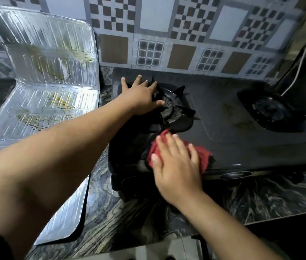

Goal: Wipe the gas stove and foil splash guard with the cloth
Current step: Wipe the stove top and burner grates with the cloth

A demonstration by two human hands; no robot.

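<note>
A black glass-top gas stove [232,128] stands on the marble counter, with greasy smears between its two burners. My right hand [176,166] lies flat on a red cloth [203,156] and presses it onto the stove's front left part. My left hand [140,96] rests with fingers spread on the left burner grate [176,109]. A silver foil splash guard [50,76] stands folded to the left of the stove, stained with yellow-brown grease.
The right burner [272,109] sits at the stove's far right, with a white cord [298,64] behind it. A patterned tile wall [167,34] runs along the back. The dark marble counter [129,212] ends at a front edge near me.
</note>
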